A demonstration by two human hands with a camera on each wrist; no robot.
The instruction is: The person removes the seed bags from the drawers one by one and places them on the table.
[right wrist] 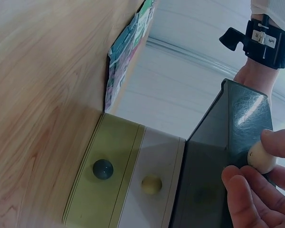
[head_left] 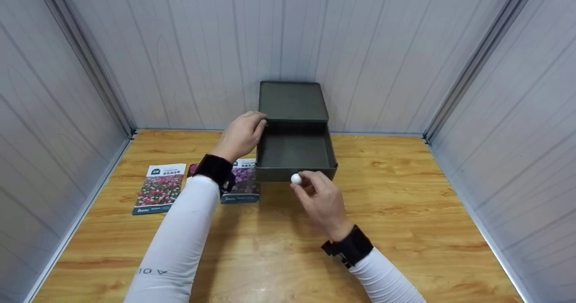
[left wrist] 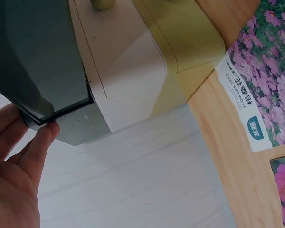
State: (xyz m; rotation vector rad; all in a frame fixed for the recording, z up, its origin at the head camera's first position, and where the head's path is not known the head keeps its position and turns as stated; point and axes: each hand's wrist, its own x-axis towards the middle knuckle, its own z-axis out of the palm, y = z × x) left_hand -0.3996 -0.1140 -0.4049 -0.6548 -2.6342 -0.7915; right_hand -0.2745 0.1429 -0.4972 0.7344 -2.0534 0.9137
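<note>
A small cabinet stacks three drawers: dark grey-green on top, white [right wrist: 154, 156] in the middle, yellow-green [right wrist: 115, 140] at the bottom. The top drawer [head_left: 296, 174] is pulled out toward me, its inside showing from above. My right hand [head_left: 324, 199] pinches that drawer's round white knob [head_left: 295, 178] between thumb and fingers. My left hand [head_left: 243, 134] holds the edge of the cabinet's dark top casing [head_left: 292, 100] at its left front corner; the left wrist view shows thumb and fingers on either side of that edge [left wrist: 47, 118].
Seed packets with flower pictures lie left of the cabinet: one pink and white [head_left: 157, 188], one purple [head_left: 240, 186] partly behind my left wrist. The lower drawers carry a yellow knob [right wrist: 151, 184] and a dark knob [right wrist: 103, 169]. White panels [head_left: 202, 51] enclose the wooden table [head_left: 396, 213].
</note>
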